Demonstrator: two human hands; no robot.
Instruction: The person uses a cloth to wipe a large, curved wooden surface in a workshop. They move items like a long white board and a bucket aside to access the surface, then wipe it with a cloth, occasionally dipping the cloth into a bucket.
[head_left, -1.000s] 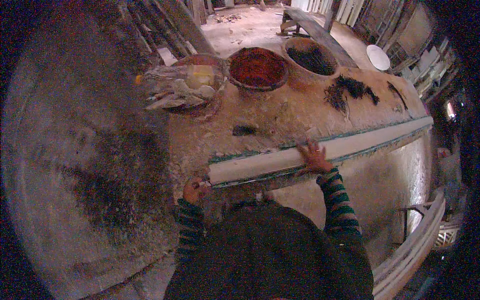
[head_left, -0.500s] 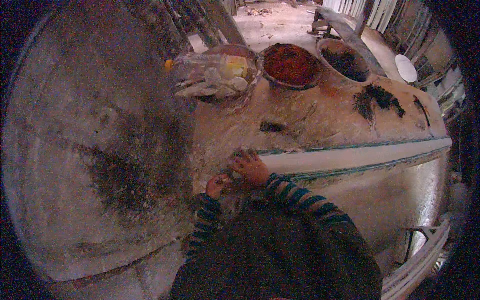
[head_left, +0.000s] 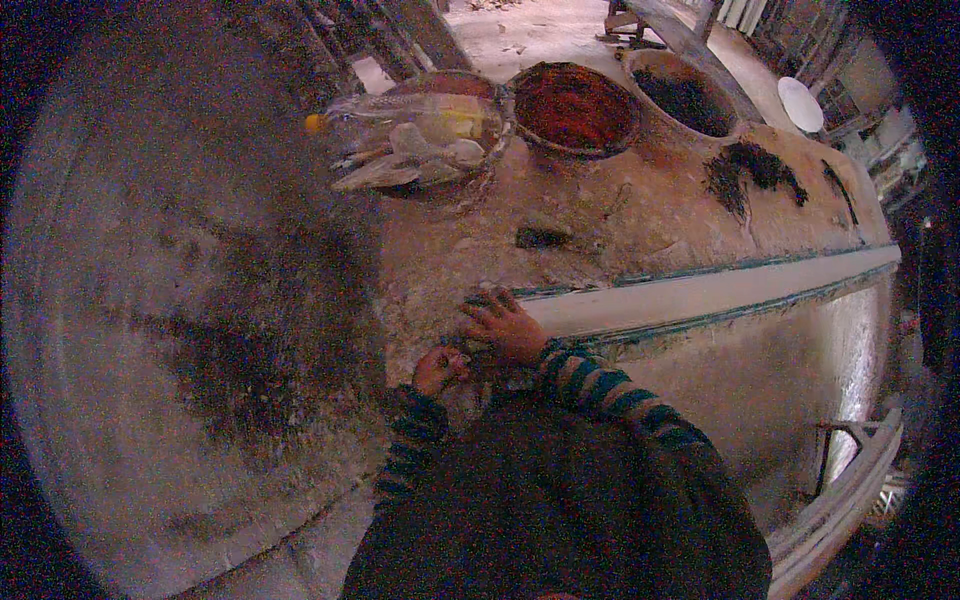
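Note:
A long pale strip (head_left: 690, 292) with teal edges runs along the near edge of the brown, dusty worktop (head_left: 640, 225). At its left end my right hand (head_left: 506, 328) lies palm down with its fingers spread, touching the strip or the worktop beside it. Just left of and nearer than that hand, my left hand (head_left: 438, 368) is closed, its fingers curled together. Whatever those fingers hold, if anything, is too small and grainy to make out. Both arms wear striped dark teal sleeves.
Behind the hands lies a small dark block (head_left: 541, 238). Farther back are a clear plastic bottle (head_left: 400, 118) with a yellow cap, pale gloves (head_left: 410, 160), a bowl of red material (head_left: 577, 108) and a bowl of dark material (head_left: 685, 98). A dark clump (head_left: 755, 172) sits at the right.
The whole view has shifted a little, so the bowls and strip appear slightly higher. My right hand's fingers look more spread. Both hands stay at the strip's left end.

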